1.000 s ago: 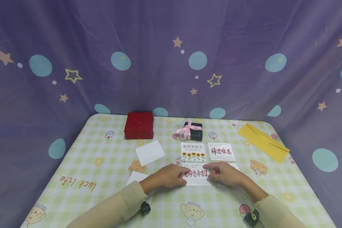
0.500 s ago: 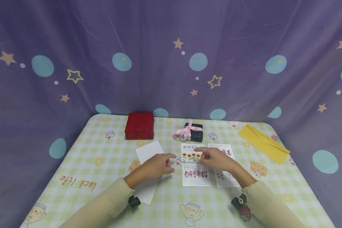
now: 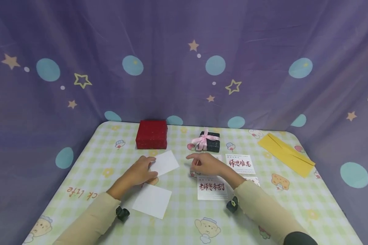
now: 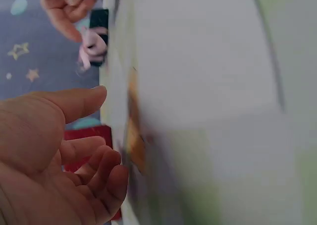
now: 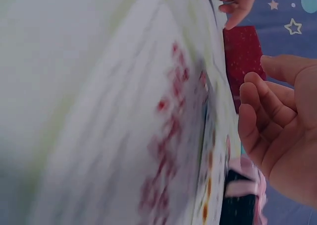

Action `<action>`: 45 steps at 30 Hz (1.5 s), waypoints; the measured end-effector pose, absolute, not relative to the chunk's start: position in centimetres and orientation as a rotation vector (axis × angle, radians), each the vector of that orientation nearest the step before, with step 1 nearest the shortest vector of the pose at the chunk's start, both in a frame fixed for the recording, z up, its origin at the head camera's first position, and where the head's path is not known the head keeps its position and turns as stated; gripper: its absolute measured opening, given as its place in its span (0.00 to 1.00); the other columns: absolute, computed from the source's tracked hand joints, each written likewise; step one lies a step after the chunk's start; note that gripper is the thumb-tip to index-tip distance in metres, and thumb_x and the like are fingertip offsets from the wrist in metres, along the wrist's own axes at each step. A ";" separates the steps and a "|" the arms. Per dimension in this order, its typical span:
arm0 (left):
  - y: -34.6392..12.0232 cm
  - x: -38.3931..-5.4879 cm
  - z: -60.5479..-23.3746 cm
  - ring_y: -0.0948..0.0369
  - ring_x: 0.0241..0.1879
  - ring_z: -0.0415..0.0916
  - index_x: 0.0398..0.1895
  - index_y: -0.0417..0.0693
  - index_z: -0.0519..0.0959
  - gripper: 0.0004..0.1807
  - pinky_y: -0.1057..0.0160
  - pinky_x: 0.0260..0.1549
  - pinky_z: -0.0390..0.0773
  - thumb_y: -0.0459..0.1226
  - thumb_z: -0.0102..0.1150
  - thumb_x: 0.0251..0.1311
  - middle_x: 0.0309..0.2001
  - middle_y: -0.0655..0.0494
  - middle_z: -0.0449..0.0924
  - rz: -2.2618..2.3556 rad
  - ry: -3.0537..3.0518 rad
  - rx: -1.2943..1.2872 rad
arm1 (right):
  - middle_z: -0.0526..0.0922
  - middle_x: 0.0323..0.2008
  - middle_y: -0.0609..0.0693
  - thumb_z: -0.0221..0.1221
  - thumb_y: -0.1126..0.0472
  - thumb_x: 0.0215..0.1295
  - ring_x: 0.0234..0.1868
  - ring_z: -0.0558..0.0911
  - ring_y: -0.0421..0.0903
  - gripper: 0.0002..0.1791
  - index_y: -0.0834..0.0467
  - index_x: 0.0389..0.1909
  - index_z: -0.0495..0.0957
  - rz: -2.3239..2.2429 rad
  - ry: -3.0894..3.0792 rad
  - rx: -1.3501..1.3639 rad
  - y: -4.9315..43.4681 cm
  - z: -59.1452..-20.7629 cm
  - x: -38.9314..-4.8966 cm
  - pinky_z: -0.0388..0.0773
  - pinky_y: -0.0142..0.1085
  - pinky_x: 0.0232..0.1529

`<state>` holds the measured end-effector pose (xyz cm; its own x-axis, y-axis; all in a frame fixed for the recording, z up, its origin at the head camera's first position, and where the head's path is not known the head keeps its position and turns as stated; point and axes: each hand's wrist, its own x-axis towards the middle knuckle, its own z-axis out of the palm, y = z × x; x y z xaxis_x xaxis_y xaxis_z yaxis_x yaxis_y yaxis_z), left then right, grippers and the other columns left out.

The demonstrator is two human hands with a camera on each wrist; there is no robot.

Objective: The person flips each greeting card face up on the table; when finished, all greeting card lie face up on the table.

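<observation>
My left hand (image 3: 138, 172) is at the left edge of a blank white card (image 3: 166, 164), fingertips right at its edge. Below it lies a second blank card (image 3: 152, 201), tilted on the cloth. In the left wrist view, thumb and loosely bent fingers stand apart with nothing between them. My right hand (image 3: 208, 164) hovers over the sunflower card (image 3: 217, 157), hiding most of it, its index finger pointing left. A card with red characters (image 3: 211, 194) lies just under that hand. To its right are another red-lettered card (image 3: 240, 170) and a fourth card (image 3: 253, 180), partly behind the sleeve.
At the back of the checked tablecloth (image 3: 184, 231) stand a red box (image 3: 151, 135) and a small black box (image 3: 214, 145) tied with pink ribbon. A yellow envelope (image 3: 286, 154) lies at the right. Behind the table hangs a purple curtain (image 3: 171, 27).
Both hands have left the red-lettered card in the middle. My left hand has moved left to the upper blank card; my right hand has moved up and left over the sunflower card.
</observation>
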<state>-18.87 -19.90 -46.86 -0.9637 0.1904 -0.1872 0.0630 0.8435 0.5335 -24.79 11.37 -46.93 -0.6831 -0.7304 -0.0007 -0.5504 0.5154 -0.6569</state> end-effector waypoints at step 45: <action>-21.8 -21.2 -48.4 0.51 0.49 0.73 0.62 0.36 0.67 0.43 0.47 0.55 0.75 0.43 0.80 0.48 0.55 0.39 0.71 0.836 2.733 0.040 | 0.84 0.34 0.44 0.70 0.54 0.62 0.30 0.77 0.36 0.27 0.49 0.61 0.77 -0.747 2.638 -0.833 2.1 -49.5 -29.6 0.73 0.31 0.35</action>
